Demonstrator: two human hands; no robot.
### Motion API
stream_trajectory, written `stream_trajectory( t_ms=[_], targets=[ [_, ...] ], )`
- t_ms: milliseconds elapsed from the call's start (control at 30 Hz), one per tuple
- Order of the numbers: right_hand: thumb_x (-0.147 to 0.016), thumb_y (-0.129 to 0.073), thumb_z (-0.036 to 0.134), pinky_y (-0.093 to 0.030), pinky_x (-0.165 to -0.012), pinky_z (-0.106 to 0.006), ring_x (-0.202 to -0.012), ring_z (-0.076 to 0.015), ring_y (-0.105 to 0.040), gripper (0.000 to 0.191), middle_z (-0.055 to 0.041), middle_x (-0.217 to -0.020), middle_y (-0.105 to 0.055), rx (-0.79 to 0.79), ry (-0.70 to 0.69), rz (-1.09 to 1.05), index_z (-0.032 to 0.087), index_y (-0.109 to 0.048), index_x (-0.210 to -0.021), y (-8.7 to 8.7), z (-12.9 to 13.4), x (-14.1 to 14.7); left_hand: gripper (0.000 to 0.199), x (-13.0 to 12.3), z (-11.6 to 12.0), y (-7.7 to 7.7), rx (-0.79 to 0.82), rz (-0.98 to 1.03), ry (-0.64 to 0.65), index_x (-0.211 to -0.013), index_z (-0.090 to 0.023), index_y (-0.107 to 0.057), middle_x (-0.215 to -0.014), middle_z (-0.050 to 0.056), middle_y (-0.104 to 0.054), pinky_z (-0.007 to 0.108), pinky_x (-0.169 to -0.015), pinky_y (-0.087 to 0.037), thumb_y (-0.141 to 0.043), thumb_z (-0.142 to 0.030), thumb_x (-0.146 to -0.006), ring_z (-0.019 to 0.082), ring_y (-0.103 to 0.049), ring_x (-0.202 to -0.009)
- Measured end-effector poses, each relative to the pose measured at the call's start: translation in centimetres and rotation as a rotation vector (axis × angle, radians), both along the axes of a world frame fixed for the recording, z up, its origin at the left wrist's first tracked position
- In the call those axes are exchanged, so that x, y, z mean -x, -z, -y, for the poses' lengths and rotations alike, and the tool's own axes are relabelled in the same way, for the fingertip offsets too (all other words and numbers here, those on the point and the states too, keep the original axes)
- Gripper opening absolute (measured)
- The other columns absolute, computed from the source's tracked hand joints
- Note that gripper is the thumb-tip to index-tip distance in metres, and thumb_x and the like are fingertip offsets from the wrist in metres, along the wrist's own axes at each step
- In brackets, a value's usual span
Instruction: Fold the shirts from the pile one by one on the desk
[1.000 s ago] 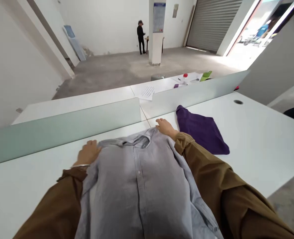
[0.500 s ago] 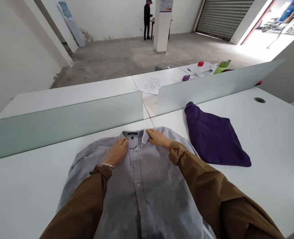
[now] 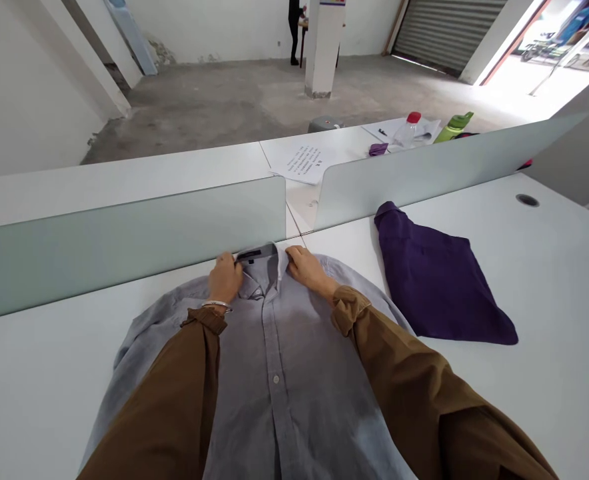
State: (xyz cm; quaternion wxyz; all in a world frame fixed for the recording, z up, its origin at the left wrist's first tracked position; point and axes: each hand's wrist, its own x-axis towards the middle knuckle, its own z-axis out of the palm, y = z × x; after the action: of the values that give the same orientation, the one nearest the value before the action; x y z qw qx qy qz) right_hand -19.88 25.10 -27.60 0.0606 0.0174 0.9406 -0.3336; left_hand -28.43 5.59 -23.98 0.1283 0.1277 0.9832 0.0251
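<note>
A grey-blue linen button-front shirt (image 3: pixel 274 360) lies face up on the white desk (image 3: pixel 539 413), its collar (image 3: pixel 257 265) against the foot of the frosted glass divider (image 3: pixel 124 247). My left hand (image 3: pixel 225 279) grips the collar's left side, with a thin bangle at the wrist. My right hand (image 3: pixel 307 268) rests on the right shoulder with its fingers on the collar's right edge. Brown sleeves cover my forearms and hide much of the shirt's body and sleeves.
A folded purple cloth (image 3: pixel 437 280) lies to the right of the shirt. Beyond the dividers, another desk holds a printed sheet (image 3: pixel 302 163), a red-capped bottle (image 3: pixel 407 132) and a green bottle (image 3: pixel 453 127). A person (image 3: pixel 294 27) stands far back.
My hands have moved from either side of the shirt up to the collar, which has shifted toward the divider. The view has tilted further down.
</note>
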Motion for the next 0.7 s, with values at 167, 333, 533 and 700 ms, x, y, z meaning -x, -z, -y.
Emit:
stream_trajectory(
  t_ms=[167, 333, 533, 700],
  targets=[
    [-0.076, -0.033, 0.009, -0.029, -0.097, -0.029, -0.113, -0.0174, -0.035, 0.045, -0.0107, -0.126, -0.040, 0.030, 0.092, -0.032, 0.011, -0.038, -0.121, 1.6, -1.4, -0.5, 0.027, -0.1, 0.3, 0.7, -0.193, -0.141, -0.035, -0.100, -0.013, -0.041, -0.107, 0.017, -0.046, 0.045, -0.085, -0.042, -0.040, -0.026, -0.077, 0.028, -0.045, -0.107],
    [-0.080, -0.040, 0.021, -0.033, -0.091, -0.034, -0.102, -0.0231, -0.040, 0.032, -0.0114, -0.110, -0.051, -0.105, 0.177, 0.121, 0.011, -0.051, -0.108, 2.0, -4.5, -0.9, 0.027, -1.8, 0.6, 0.7, -0.225, -0.077, 0.503, -0.101, -0.013, -0.046, -0.116, 0.014, -0.042, 0.039, -0.098, -0.033, -0.038, -0.028, -0.080, 0.023, -0.038, -0.113],
    [-0.083, -0.034, 0.018, -0.035, -0.084, -0.033, -0.097, -0.0227, -0.042, 0.025, -0.0126, -0.101, -0.053, -0.236, -0.024, 0.200, 0.012, -0.057, -0.091, 2.6, -5.4, -1.2, 0.028, -1.0, 1.5, 1.1, -0.093, 0.161, 0.755, -0.097, -0.015, -0.052, -0.109, 0.010, -0.051, 0.038, -0.098, -0.032, -0.044, -0.022, -0.071, 0.023, -0.042, -0.108],
    [-0.086, -0.029, 0.016, -0.036, -0.078, -0.030, -0.092, -0.0214, -0.045, 0.027, -0.0115, -0.099, -0.055, -0.234, 0.038, 0.202, 0.014, -0.054, -0.095, 2.3, -6.0, -0.6, 0.039, 0.5, 1.6, 0.1, -0.023, 0.254, 0.814, -0.106, -0.013, -0.048, -0.113, 0.012, -0.049, 0.037, -0.095, -0.035, -0.045, -0.017, -0.067, 0.023, -0.042, -0.109]
  ],
)
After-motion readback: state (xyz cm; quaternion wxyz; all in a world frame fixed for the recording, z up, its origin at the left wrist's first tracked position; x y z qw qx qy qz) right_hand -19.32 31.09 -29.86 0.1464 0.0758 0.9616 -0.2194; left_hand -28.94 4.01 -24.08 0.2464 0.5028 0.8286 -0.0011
